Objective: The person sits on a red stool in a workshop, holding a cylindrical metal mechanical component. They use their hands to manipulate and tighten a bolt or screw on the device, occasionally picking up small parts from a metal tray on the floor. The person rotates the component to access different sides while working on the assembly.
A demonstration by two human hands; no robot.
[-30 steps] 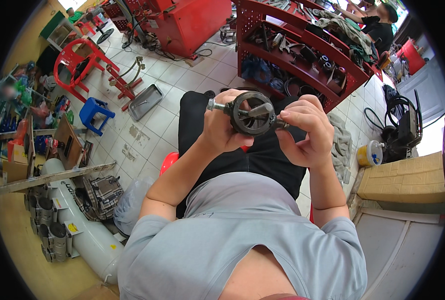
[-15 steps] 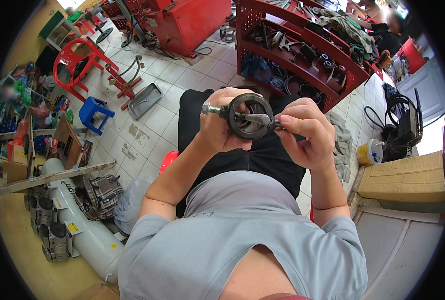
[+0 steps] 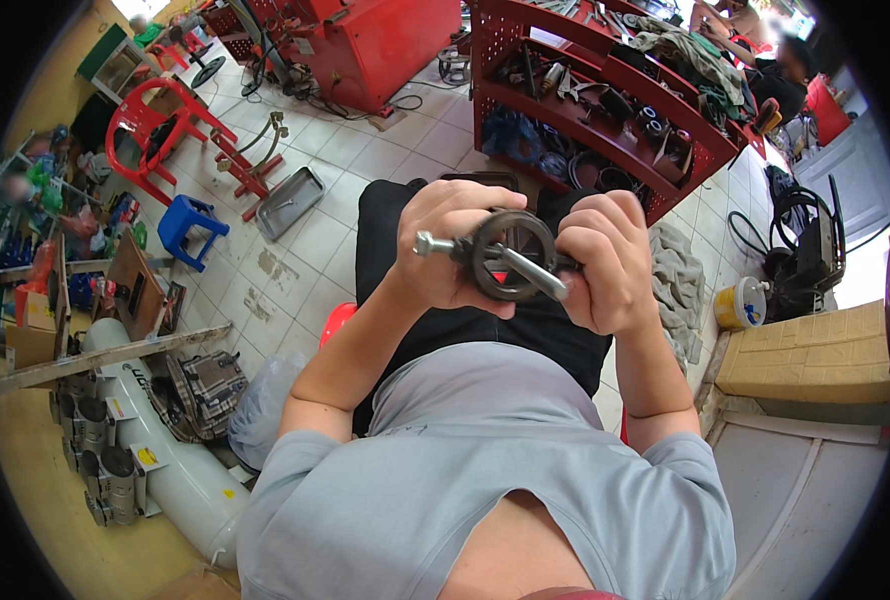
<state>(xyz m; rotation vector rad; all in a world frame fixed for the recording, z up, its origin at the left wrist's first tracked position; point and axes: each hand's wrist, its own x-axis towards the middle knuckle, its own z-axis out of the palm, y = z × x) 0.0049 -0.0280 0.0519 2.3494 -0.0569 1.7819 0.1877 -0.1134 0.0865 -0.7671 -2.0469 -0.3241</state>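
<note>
In front of my lap, a dark metal ring [image 3: 482, 258] is gripped by my left hand [image 3: 433, 228], fingers wrapped behind it. A bolt [image 3: 427, 244] sticks out of the ring's left side, its hex head facing left. Across the opening slants a shiny metal rod [image 3: 537, 272], its rounded end poking past the lower right rim. My right hand [image 3: 608, 262] is closed at the ring's right side, on a dark stub [image 3: 568, 262] that the fingers partly hide.
A red tool cart [image 3: 605, 130] with tools and rags stands ahead. Left of it are a grey metal tray [image 3: 292, 203], a blue stool [image 3: 193, 230] and a red chair [image 3: 145, 135]. A white bucket [image 3: 742, 303] sits at right. Another person [image 3: 780, 80] is at far right.
The ring has tipped and shifted slightly right, and the rod's end now juts out toward the lower right. My right fingers went from a pinch to a curled hold.
</note>
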